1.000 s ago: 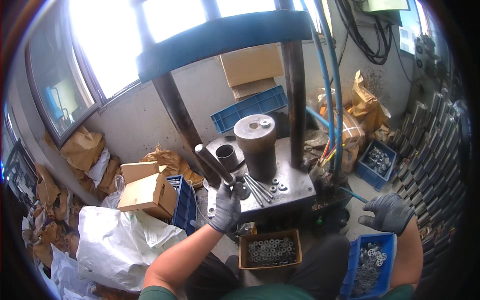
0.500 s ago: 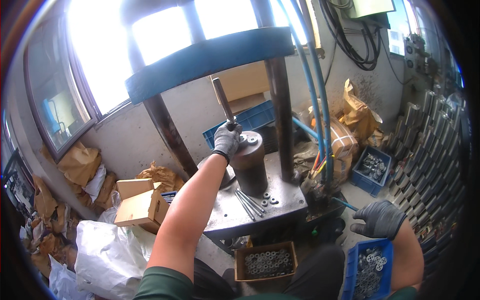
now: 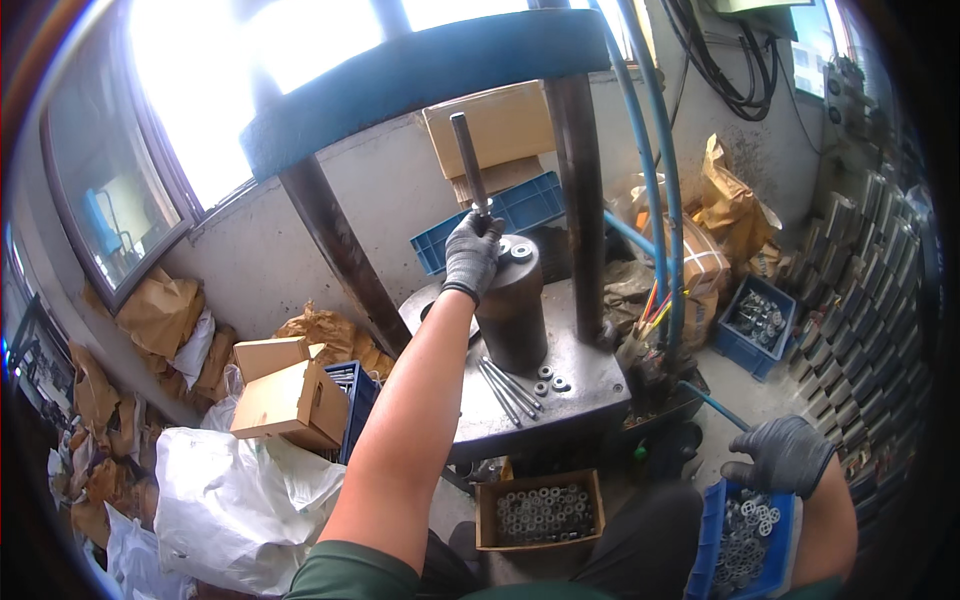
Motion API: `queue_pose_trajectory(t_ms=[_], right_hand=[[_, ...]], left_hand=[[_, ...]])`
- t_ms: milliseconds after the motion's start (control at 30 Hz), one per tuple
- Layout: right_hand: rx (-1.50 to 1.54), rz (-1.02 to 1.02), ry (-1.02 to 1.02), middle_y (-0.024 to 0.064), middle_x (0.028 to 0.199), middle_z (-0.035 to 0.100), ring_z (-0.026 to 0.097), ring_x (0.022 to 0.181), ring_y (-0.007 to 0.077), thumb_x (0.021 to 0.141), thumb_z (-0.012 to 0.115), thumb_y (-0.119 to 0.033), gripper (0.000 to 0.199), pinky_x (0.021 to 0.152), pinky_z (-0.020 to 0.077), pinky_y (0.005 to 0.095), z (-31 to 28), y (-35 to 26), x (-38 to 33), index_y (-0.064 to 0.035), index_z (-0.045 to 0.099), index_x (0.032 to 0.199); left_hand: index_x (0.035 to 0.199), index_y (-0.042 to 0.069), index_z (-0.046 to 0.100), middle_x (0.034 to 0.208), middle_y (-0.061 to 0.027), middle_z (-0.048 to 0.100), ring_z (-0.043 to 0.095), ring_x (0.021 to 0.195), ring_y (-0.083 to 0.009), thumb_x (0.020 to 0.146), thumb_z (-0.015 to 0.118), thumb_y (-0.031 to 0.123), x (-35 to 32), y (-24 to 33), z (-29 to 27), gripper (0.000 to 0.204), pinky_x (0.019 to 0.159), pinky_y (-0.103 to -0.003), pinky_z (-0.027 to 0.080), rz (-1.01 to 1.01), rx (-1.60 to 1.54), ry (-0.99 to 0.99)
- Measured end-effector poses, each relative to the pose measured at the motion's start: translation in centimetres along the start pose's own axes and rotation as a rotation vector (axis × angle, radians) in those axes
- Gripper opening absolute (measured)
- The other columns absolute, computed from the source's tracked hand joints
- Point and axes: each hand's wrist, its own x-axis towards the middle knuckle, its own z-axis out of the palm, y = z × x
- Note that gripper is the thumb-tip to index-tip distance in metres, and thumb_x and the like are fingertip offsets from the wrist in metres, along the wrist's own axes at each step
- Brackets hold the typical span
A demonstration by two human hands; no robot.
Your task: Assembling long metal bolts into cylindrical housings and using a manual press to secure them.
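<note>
My left hand [image 3: 472, 255], in a grey knit glove, is closed around the lower end of an upright dark metal rod [image 3: 466, 155]. A lighter collar shows just above the fingers. It is at the top of a thick steel cylinder [image 3: 515, 320], beside a small metal ring [image 3: 521, 252] lying there. My gloved right hand [image 3: 785, 457] is curled at the end of a blue lever [image 3: 712, 404], above a blue bin [image 3: 708, 535] of metal rings. On the press table [image 3: 500, 430] lie several thin rods [image 3: 508, 390] and a few small rings [image 3: 543, 388].
Dark posts [image 3: 577, 190] and a blue crossbeam [image 3: 420, 75] frame the cylinder. A carton [image 3: 490, 538] of rings stands between my legs. Blue hoses [image 3: 668, 220] run down at the right, near another blue crate [image 3: 738, 345] and stacked metal bars [image 3: 850, 320]. White sacks [image 3: 230, 510] lie left.
The view has shifted slightly, with the press lower in it. My left hand still grips the rod, which stands more upright in the picture. The right hand stays at the lever's end.
</note>
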Motion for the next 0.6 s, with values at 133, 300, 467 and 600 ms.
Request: queue_pose_trajectory(t_ms=[133,300,467,600], right_hand=[[0.060,0.000,-0.134,0.0181,0.095,0.075,0.073,0.095,0.0372,0.092,0.060,-0.057,0.053,0.088,0.0562,0.0475,4.0,0.7,-1.0,-0.0095,0.077,0.110],[0.079,-0.073,0.118,0.0164,0.077,0.071,0.069,0.073,0.0368,0.081,0.076,-0.033,0.027,0.069,0.0552,0.0466,10.8,1.9,-3.0,-0.0066,0.075,0.082],[0.183,-0.037,0.302,0.0158,0.074,0.070,0.069,0.068,0.0356,0.078,0.078,-0.027,0.021,0.065,0.0552,0.0438,11.0,0.5,-3.4,-0.0069,0.076,0.083],[0.209,-0.004,0.334,0.0159,0.075,0.071,0.070,0.068,0.0339,0.077,0.078,-0.023,0.019,0.065,0.0555,0.0432,9.6,-0.6,-3.1,-0.0057,0.077,0.084]], left_hand=[[0.117,0.001,0.069,0.085,-0.0049,0.070,0.062,0.075,-0.0135,0.099,0.071,0.027,-0.3,-0.2,0.0,0.032,0.076,-0.032,0.051,0.004,-0.070,0.009],[0.114,0.001,0.071,0.085,-0.0040,0.070,0.062,0.076,-0.0122,0.100,0.068,0.025,-0.1,-0.9,0.2,0.028,0.076,-0.031,0.051,-0.004,-0.116,-0.010],[0.116,0.002,0.071,0.089,-0.0084,0.073,0.066,0.078,-0.0159,0.100,0.069,0.027,-1.4,0.9,-0.8,0.030,0.079,-0.033,0.053,0.014,-0.007,-0.021],[0.116,0.002,0.071,0.102,-0.0167,0.076,0.073,0.094,-0.0275,0.100,0.068,0.028,-1.9,1.7,-1.1,0.031,0.088,-0.038,0.054,0.047,0.054,-0.015]])
